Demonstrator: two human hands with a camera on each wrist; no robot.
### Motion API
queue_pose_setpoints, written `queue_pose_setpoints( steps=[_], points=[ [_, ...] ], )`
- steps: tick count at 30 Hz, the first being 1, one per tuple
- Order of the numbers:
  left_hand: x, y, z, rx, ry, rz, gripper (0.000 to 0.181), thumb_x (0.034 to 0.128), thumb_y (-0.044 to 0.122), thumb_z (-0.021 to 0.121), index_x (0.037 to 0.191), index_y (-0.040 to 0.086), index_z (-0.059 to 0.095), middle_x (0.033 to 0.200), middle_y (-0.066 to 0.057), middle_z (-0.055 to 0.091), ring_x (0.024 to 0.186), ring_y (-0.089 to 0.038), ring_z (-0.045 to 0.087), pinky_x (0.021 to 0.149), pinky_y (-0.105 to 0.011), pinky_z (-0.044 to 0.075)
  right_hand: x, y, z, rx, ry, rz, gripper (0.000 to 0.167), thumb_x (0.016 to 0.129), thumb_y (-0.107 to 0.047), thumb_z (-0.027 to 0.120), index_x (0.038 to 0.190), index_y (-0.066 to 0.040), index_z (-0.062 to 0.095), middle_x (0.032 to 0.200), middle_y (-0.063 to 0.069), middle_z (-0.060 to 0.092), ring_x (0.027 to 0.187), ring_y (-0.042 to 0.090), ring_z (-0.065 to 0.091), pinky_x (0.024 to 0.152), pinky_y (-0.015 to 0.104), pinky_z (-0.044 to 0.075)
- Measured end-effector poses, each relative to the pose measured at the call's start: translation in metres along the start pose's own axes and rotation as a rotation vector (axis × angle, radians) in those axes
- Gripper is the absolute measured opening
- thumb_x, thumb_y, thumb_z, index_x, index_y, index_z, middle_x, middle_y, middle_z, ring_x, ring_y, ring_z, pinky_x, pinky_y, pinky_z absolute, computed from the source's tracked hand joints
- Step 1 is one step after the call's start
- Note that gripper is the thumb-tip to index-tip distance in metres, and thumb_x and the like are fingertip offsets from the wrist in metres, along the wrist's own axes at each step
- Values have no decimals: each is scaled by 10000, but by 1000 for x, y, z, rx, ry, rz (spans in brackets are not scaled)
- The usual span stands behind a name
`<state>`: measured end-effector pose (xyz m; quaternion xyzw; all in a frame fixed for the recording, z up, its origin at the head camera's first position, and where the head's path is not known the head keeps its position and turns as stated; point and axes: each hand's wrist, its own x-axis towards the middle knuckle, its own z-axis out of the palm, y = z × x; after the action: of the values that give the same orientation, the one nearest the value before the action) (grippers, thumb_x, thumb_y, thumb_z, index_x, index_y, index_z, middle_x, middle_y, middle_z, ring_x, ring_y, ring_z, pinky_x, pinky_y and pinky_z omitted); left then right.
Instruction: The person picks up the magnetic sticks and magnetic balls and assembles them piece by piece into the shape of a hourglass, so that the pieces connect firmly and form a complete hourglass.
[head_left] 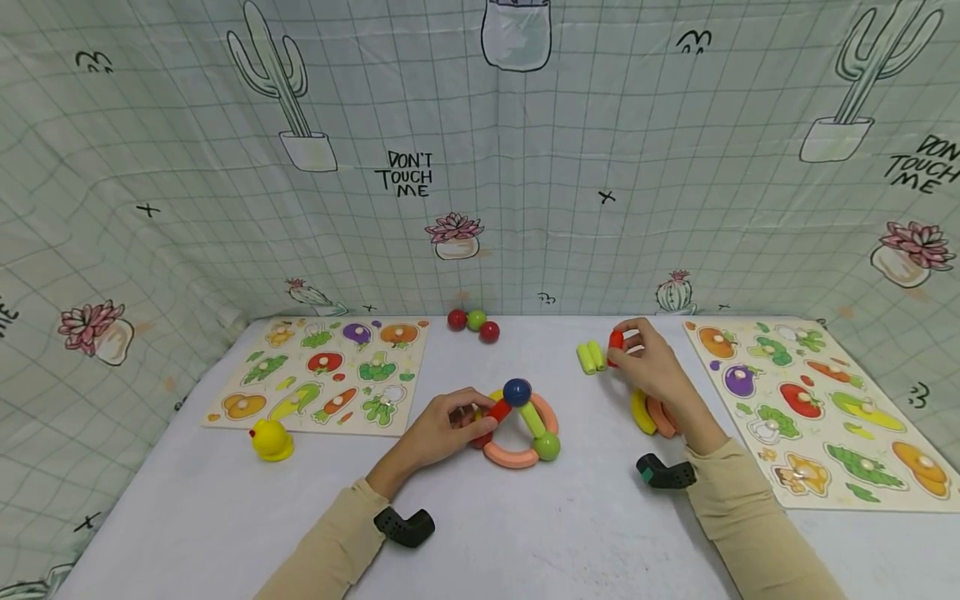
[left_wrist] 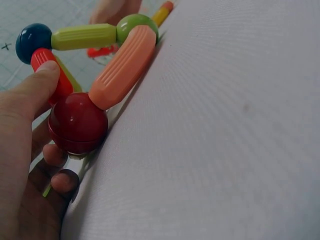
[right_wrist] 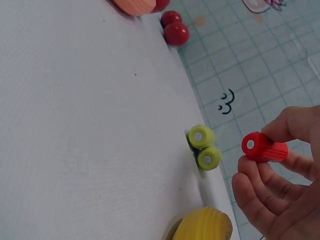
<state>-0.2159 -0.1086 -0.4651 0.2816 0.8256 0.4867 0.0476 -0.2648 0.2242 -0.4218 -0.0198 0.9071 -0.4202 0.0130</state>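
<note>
My left hand [head_left: 442, 429] holds a structure of magnetic sticks and balls on the white table, its thumb on a straight red stick [left_wrist: 56, 80]. A blue ball [head_left: 517, 392] tops that stick, and a dark red ball [left_wrist: 78, 122] sits at its lower end. From the blue ball a yellow-green stick [head_left: 532, 420] slopes to a green ball [head_left: 547, 446]. Curved salmon sticks [head_left: 512, 457] form part of the base. To the right, my right hand [head_left: 652, 367] pinches a loose red stick [right_wrist: 272, 149], above the table, near two yellow-green sticks [head_left: 591, 357].
Yellow [head_left: 642, 412] and salmon [head_left: 661, 418] curved sticks lie below my right hand. Red balls [head_left: 489, 332] and a green ball [head_left: 476, 320] sit at the back. Vegetable puzzle boards flank the table, left [head_left: 292, 385] and right [head_left: 813, 433]. A yellow rubber duck [head_left: 272, 441] stands left.
</note>
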Motion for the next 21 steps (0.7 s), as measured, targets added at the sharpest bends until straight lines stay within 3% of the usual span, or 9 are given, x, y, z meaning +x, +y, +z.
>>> queue_pose_setpoints(
  steps=[7, 13, 21],
  points=[
    [0, -1, -1, -4, 1, 19, 208, 893, 265, 649, 1081, 179, 661, 830, 9, 553, 712, -88, 452, 620, -187, 356, 0, -8, 1, 125, -55, -14, 446, 941, -205, 550, 1313, -52, 355, 1098, 187, 505, 917, 265, 599, 787, 347, 545],
    [-1, -1, 0, -8, -6, 13, 207, 894, 265, 648, 1083, 182, 661, 820, 13, 547, 709, -88, 451, 621, -189, 355, -1, -11, 4, 154, -80, -4, 456, 945, -219, 545, 1325, -64, 345, 1132, 198, 524, 928, 275, 624, 834, 380, 537],
    [0, 0, 0, 12, -4, -10, 226, 895, 223, 647, 1108, 150, 656, 832, -20, 545, 724, -122, 446, 632, -197, 346, -3, -16, 6, 161, -92, -30, 465, 947, -247, 560, 1329, -90, 347, 1158, 202, 539, 909, 317, 644, 809, 288, 543]
  ],
)
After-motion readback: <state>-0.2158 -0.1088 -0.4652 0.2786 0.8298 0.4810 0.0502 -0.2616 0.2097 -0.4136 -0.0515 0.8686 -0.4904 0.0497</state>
